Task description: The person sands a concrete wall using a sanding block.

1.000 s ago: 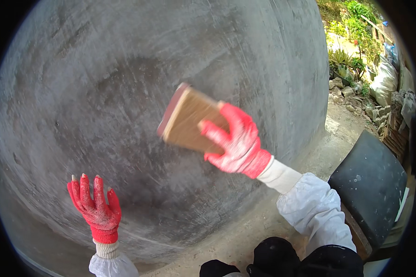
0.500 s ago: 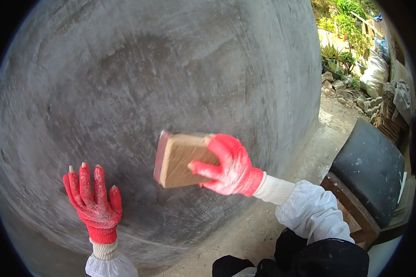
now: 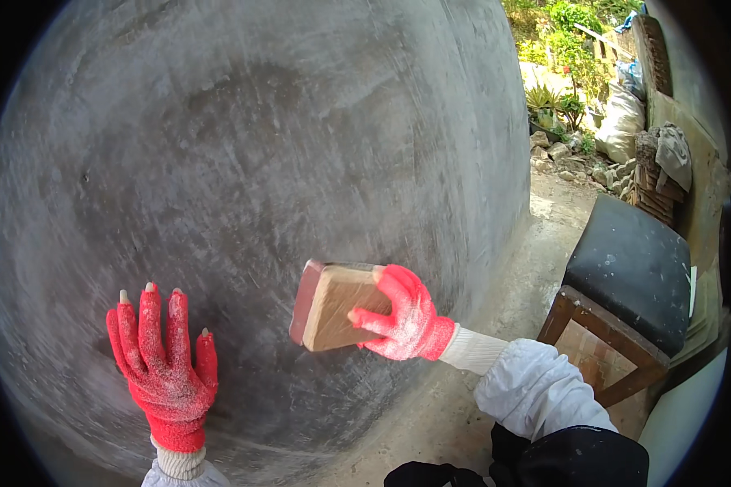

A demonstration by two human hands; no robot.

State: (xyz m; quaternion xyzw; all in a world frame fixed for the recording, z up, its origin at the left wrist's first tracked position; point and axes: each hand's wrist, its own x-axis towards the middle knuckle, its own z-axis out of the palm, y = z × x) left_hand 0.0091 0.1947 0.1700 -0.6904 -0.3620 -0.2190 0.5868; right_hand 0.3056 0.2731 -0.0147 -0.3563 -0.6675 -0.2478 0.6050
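Note:
A curved grey cement surface (image 3: 244, 162), mottled and streaked, fills most of the view. My left hand (image 3: 164, 369), in a red, powder-dusted glove with pale fingertips, lies open against it at the lower left, fingers pointing up. My right hand (image 3: 398, 316), also red-gloved, grips a wooden block (image 3: 333, 310) with a maroon layer along its left edge, held at the cement surface in the lower middle. The block’s face toward the surface is hidden. Both forearms wear white sleeves with knitted cuffs.
At the right stands a wooden chair with a black padded seat (image 3: 629, 264), beside leaning boards (image 3: 698, 235). Behind are a white sack (image 3: 621, 126), a pile of dark slats (image 3: 654, 183), rubble (image 3: 564, 158) and plants (image 3: 568, 97). A concrete floor (image 3: 544, 211) runs along the curved base.
My right hand has moved down with the block, which now sits more upright. My left hand is slightly higher than a second ago. The view has shifted, bringing more of the chair into sight.

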